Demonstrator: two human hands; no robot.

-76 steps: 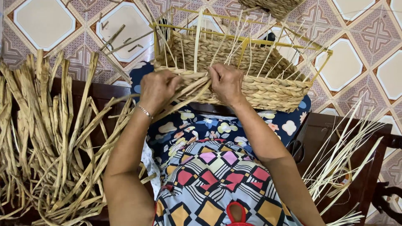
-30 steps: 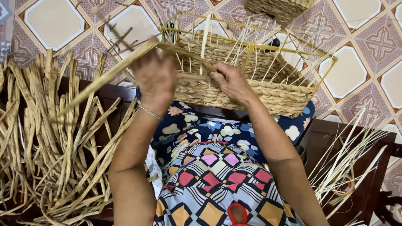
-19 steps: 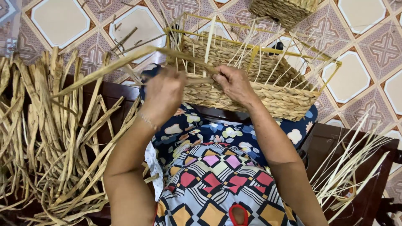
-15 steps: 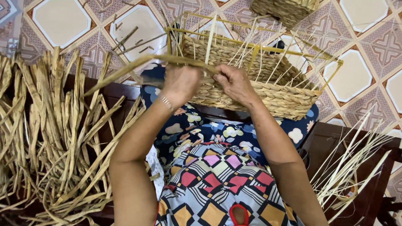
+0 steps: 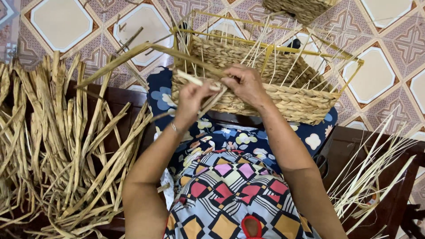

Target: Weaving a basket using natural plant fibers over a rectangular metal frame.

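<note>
Left hand [image 5: 191,98] closed, pinching a flat dried strand [image 5: 133,55] near the working end, right up against the front wall of the basket [image 5: 270,95]. Strand's long free tail running up and left over the pile, bent at the pinch. Right hand [image 5: 245,84] closed too, fingers pressed on the same strand and the top woven row, just beside the left. Whether the thumb is clamping or only pressing, cannot tell.

Strand: looks light, flat, fibrous, bendy along its length but likely to crease or split if folded sharp. Dry surface, probably not slippery. Best taken close to the weave, short grip, so the tail doesn't whip or twist. A grip far out on the tail would likely give little control.

Basket: half-woven, resting on the lap against a blue floral cloth [image 5: 230,137], tilted toward the person. Lower walls braided thick, likely firm. Above them a thin yellow frame [image 5: 274,26] and pale upright stakes [image 5: 283,62], springy and easy to snap or bend out of line. Safer held by the woven wall than by stakes.

Left of the lap: big pile of loose dried strands [image 5: 57,150] on a dark wooden counter [image 5: 119,99]. Right: bundle of thin pale reeds [image 5: 376,172]. Top edge: part of another woven basket [image 5: 301,8] on the tiled floor [image 5: 62,22].
</note>
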